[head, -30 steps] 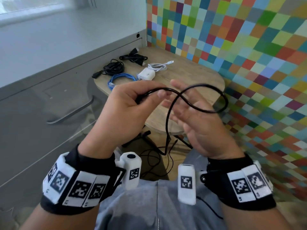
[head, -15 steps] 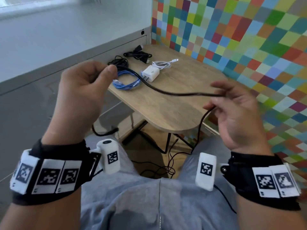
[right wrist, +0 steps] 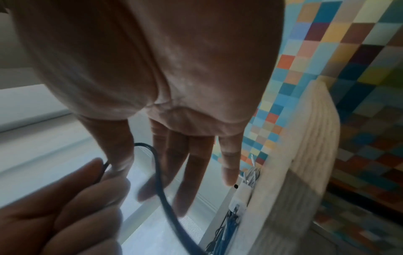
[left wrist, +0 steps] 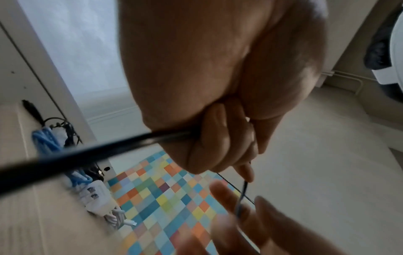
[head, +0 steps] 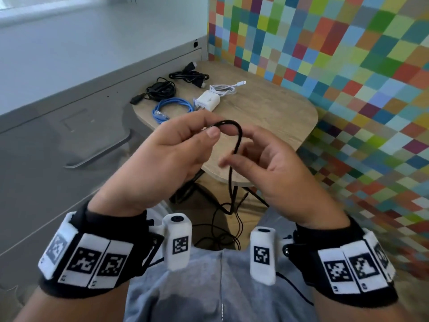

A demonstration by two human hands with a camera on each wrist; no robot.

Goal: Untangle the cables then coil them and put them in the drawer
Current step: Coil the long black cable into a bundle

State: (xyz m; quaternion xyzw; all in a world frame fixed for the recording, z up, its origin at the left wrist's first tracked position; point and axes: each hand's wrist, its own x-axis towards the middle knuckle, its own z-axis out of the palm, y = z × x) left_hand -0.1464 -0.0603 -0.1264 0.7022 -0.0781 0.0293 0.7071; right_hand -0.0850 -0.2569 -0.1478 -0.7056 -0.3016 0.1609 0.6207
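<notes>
Black cable (head: 234, 145) pinched between thumb and curled fingers of left hand (head: 167, 159), arching in a small loop just past the thumb tip. Right hand (head: 276, 168) alongside, fingers (right wrist: 196, 169) straight and loosely spread, cable hanging down in front of them toward the floor.

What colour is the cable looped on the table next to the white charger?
Blue, seen best in the head view.
</notes>
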